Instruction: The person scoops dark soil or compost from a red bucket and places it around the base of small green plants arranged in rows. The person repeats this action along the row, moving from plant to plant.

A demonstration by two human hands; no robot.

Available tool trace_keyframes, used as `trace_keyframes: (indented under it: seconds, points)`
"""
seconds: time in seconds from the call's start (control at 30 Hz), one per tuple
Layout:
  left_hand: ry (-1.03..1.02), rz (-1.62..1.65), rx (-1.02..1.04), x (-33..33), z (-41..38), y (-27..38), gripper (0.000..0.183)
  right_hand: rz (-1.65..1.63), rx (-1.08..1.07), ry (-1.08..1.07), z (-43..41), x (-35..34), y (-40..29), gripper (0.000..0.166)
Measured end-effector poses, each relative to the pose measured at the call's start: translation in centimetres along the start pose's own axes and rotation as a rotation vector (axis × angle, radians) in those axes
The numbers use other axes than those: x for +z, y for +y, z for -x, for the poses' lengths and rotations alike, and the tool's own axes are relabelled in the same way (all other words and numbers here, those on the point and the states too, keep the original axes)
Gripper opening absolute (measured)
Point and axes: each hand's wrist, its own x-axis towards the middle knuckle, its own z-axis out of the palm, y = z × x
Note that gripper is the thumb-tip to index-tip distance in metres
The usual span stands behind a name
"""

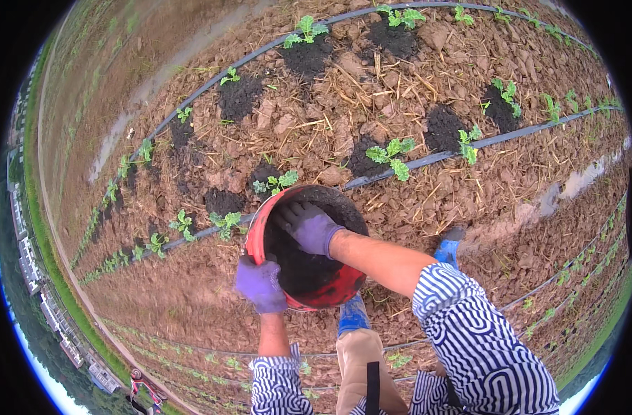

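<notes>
A red bucket (342, 285) is tilted in front of me, with dark, soil-like material (295, 264) inside. My left hand (261, 282), in a purple glove, grips the bucket's rim on the left side. My right hand (308, 228), also gloved in purple, reaches into the bucket and rests on the dark material with its fingers spread; whether it holds any is hidden. Just beyond the rim grows a leafy seedling (279, 181), with a dark heap (223, 201) of similar material on the ground to its left.
Black drip lines (430, 160) run along the rows of seedlings (394, 155). Clumpy brown soil with straw lies between them. My blue boots (353, 314) stand below and right of the bucket. A puddle (580, 181) lies at the right; buildings (28, 264) stand far left.
</notes>
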Motion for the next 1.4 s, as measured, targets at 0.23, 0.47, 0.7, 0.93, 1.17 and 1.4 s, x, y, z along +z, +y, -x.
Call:
trace_keyframes:
  seconds: [0.23, 0.47, 0.7, 0.93, 1.17, 1.4]
  points:
    - [0.000, -0.166, -0.022, -1.5, -0.2, -0.9, 0.027, -0.332, 0.350, -0.656, 1.0, 5.9, -5.1, 0.067]
    - [-0.042, -0.090, -0.191, -1.5, -0.7, -1.7, 0.025, -0.687, 0.291, -0.777, 3.8, 0.1, -7.7, 0.043]
    - [0.008, -0.058, -0.104, -0.1, -1.0, -4.4, 0.018, -2.318, 0.644, -0.186, 6.7, -4.1, -2.2, 0.031]
    - [0.063, 0.116, -0.034, -0.9, -0.3, -0.8, 0.016, -2.738, 0.663, 0.438, 11.2, -13.2, 19.4, 0.020]
    - [0.054, -0.189, 0.206, -1.5, -4.0, -10.8, 0.021, -1.968, 1.005, 1.305, 9.6, -19.9, 46.8, 0.020]
    - [0.132, -0.146, 0.250, -2.3, -1.5, -4.0, 0.035, -1.793, 1.016, 1.007, 9.2, -16.0, 39.9, 0.028]
